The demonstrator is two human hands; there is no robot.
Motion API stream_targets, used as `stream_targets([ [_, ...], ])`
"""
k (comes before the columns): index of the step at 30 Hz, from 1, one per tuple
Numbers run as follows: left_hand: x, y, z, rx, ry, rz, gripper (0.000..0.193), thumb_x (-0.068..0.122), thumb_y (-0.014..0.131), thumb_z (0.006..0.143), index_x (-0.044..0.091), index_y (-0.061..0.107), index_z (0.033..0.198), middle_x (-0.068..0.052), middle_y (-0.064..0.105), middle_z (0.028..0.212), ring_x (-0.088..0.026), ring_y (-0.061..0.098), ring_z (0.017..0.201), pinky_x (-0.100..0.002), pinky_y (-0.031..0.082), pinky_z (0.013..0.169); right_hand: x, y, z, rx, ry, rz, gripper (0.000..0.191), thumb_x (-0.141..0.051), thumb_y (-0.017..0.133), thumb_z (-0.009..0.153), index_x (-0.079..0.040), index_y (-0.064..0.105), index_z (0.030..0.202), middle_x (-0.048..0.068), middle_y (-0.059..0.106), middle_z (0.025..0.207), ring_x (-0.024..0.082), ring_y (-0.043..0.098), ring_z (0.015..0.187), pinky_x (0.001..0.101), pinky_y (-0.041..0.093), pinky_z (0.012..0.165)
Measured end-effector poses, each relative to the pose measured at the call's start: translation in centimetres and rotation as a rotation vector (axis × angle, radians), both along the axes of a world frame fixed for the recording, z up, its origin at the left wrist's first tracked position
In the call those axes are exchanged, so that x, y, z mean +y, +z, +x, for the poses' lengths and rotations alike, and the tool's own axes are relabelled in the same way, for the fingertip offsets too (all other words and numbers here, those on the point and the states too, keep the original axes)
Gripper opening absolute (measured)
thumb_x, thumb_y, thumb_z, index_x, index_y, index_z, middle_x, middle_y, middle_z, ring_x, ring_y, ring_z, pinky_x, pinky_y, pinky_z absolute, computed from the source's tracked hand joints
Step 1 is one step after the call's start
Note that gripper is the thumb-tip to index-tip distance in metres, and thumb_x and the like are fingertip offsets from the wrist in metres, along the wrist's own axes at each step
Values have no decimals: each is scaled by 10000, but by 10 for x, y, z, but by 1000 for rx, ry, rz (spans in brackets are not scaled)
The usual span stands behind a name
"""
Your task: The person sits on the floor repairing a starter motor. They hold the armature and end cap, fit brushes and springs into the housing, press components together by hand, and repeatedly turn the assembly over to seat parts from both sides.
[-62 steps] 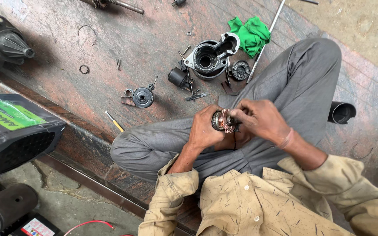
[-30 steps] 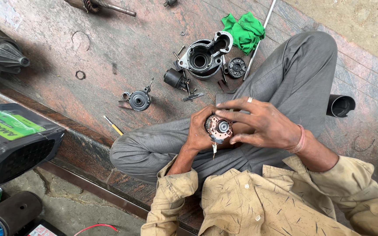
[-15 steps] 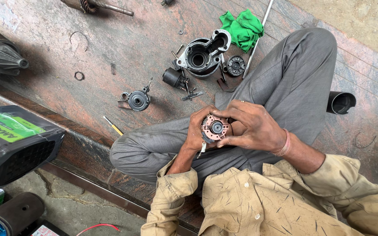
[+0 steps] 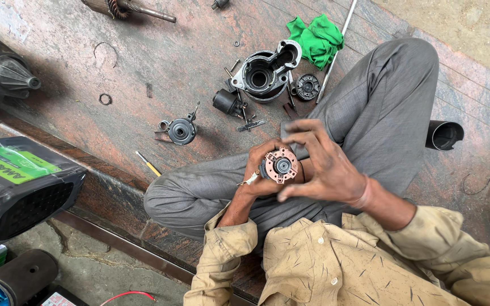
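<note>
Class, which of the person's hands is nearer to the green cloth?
The right hand. It lies below the green cloth, by the raised knee; the left hand sits farther left and lower.

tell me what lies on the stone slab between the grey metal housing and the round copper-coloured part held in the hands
In the head view, a small black cylinder and loose dark metal pieces lie between the grey metal housing and the round copper-coloured part.
</note>
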State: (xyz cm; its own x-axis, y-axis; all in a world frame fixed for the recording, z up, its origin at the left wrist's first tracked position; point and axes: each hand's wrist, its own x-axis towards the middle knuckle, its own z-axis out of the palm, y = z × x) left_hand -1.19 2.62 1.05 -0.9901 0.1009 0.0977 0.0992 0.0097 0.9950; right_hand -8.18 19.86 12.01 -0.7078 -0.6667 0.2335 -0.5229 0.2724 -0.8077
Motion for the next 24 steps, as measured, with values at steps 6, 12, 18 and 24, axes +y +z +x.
stream_targets([
  [6, 4, 1, -1, 87, -56, 3, 443, 186, 878, 696, 29, 658, 1047, -72, 697, 1004, -195, 728, 909, -334, 592, 807, 21, -4, -24, -163, 304, -15, 816, -330, 883, 753, -17, 561, 1434, 153, 682, 1342, 287, 669, 1220, 416, 522, 1031],
  [12, 1, -2, 1, -2, -25, -58, 463, 198, 907, 647, 41, 638, 990, -34, 668, 907, -131, 691, 806, -283, 569, 735, 11, -13, 0, -87, 93, -43, 790, -369, 916, 714, -55, 604, 1369, 96, 674, 1119, 262, 671, 1030, 383, 536, 912],
  [18, 1, -4, 6, -129, -2, 223, 453, 125, 863, 669, 43, 632, 1049, -16, 654, 977, -109, 637, 895, -263, 550, 807, -7, -2, 16, -6, -113, 4, 909, -442, 946, 611, -68, 580, 1353, 124, 592, 1020, 278, 607, 923, 373, 516, 864],
  [24, -2, -5, 11, -111, -35, 70, 424, 117, 890, 739, 39, 651, 1081, -22, 709, 992, -114, 695, 904, -274, 588, 824, 4, -1, -13, -107, 207, -151, 1063, -325, 906, 693, -17, 350, 1545, 232, 565, 1429, 379, 591, 1304, 445, 484, 1117],
])
